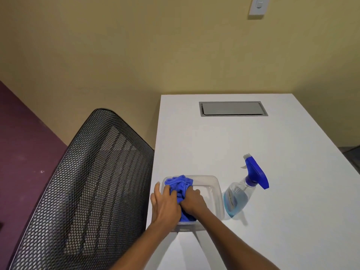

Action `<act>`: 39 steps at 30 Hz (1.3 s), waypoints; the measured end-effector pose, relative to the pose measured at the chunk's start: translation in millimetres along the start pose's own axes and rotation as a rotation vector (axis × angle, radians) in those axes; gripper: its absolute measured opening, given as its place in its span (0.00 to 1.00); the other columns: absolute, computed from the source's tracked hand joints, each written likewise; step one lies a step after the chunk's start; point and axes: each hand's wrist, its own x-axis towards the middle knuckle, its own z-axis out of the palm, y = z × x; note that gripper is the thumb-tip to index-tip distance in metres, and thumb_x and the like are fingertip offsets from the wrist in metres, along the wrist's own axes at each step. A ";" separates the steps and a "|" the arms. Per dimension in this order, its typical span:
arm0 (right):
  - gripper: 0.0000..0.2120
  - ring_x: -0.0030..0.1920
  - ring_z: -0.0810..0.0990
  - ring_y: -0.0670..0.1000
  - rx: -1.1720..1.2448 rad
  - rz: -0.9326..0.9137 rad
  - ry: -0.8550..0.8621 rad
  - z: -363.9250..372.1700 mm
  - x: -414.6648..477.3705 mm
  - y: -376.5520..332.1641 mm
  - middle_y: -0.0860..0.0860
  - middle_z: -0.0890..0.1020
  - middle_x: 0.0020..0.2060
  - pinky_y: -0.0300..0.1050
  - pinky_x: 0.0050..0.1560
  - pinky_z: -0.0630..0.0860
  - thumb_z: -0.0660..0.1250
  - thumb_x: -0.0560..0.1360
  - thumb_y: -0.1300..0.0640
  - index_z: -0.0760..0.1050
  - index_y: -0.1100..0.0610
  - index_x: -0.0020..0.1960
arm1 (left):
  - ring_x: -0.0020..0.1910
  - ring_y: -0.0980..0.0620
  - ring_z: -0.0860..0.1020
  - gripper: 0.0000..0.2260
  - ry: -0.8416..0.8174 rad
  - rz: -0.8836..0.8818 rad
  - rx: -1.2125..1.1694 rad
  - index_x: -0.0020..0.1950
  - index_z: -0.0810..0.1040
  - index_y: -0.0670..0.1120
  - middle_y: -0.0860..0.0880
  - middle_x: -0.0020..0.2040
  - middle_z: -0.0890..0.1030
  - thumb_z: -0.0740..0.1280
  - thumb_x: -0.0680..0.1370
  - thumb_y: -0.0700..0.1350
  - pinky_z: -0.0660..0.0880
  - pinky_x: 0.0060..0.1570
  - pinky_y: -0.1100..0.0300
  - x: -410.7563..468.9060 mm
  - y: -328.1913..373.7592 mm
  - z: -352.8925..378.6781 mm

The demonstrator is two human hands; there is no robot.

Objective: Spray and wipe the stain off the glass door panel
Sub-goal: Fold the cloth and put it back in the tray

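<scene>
A blue cloth (180, 185) lies bunched inside a clear plastic tub (215, 189) near the left edge of a white table (253, 133). Both hands are in the tub on the cloth. My left hand (165, 205) rests on its left side with fingers spread over the fabric. My right hand (192, 200) is closed around a fold of it. To the right of the tub stands a clear spray bottle (238, 197) with bluish liquid and a blue trigger head. No glass door panel is in view.
A black mesh chair back (87, 191) stands close against the table's left side. A grey cable hatch (232, 108) is set into the table's far part. A beige wall rises behind, with a white switch plate (258, 4) at top right. Purple floor lies at left.
</scene>
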 end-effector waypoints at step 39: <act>0.44 0.73 0.64 0.55 0.439 -0.001 0.853 -75.7 -78.0 100.7 0.56 0.65 0.73 0.48 0.68 0.68 0.77 0.69 0.50 0.56 0.57 0.77 | 0.74 0.29 0.60 0.38 0.048 0.213 0.209 0.77 0.63 0.46 0.37 0.77 0.63 0.48 0.73 0.66 0.64 0.59 0.25 -8.9 24.1 8.1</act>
